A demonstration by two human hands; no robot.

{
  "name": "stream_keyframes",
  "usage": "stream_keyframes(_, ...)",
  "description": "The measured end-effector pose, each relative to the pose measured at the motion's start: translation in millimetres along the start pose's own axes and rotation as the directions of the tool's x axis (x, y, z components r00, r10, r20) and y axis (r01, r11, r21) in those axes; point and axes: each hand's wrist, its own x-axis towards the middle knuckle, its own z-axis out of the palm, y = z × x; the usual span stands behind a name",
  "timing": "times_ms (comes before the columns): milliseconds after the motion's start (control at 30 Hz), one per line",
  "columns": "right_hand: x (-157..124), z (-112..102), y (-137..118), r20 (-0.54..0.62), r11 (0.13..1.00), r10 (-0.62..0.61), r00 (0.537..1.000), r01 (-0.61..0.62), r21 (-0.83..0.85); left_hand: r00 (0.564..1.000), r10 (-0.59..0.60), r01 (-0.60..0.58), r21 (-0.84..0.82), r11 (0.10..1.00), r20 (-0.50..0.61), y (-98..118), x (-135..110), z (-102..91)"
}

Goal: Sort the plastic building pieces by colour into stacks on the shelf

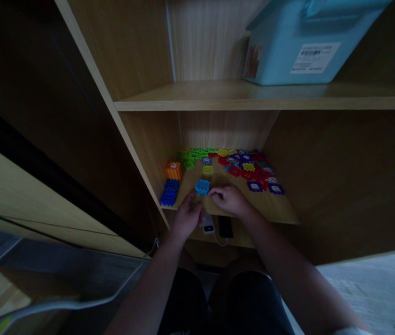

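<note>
A light blue toothed plastic block (202, 186) lies on the lower wooden shelf (281, 211), just ahead of both hands. My left hand (187, 217) is curled with its fingertips close beside the block's near left edge. The fingers of my right hand (228, 199) are bent and pinched right beside the block's right edge. Whether either hand grips the block is hidden. A dark blue stack (169, 192) and an orange cube (174, 170) stand at the shelf's left side.
Several loose green, red, yellow and purple pieces (239, 165) cover the back of the shelf. A white power bank (207, 224) with a cable and a black phone (225, 226) lie below the shelf edge. A light blue storage bin (302, 42) sits on the upper shelf.
</note>
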Motion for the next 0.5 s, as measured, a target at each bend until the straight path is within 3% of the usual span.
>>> stream_keyframes(500, 0.1, 1.5, 2.0, 0.011, 1.000, -0.011, 1.000, 0.011, -0.013, 1.000, -0.001, 0.001, -0.013, 1.000, 0.024, 1.7, 1.9, -1.5)
